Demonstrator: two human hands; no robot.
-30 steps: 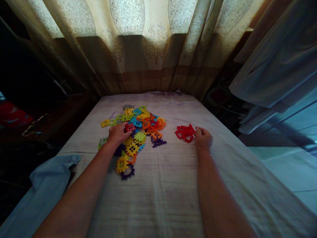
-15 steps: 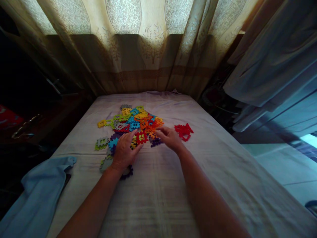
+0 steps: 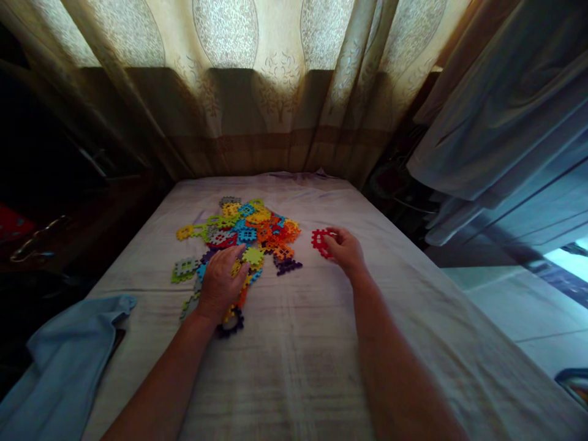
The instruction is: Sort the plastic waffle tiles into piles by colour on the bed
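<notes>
Many toothed plastic pieces in several colours form a loose pile on the sheet-covered surface, among them a blue piece [image 3: 247, 234] and an orange piece [image 3: 283, 252]. My left hand [image 3: 223, 278] rests over the near left part of the pile, fingers apart, beside a lime green piece [image 3: 253, 256]; some pieces are hidden under it. To the right of the pile, my right hand [image 3: 345, 250] has its thumb and fingers on red toothed pieces [image 3: 320, 241] and partly covers them. A dark purple piece [image 3: 289, 266] lies between the hands.
The pale sheet [image 3: 294, 355] covers the flat surface. A light blue cloth [image 3: 76, 349] lies at the left edge. Patterned curtains [image 3: 275, 104] hang behind the far edge, and grey cloth [image 3: 478, 116] hangs at the right.
My right hand has moved right, from the pile to the red pieces. The red piece beside my left hand no longer shows there, and a lime green one is visible instead.
</notes>
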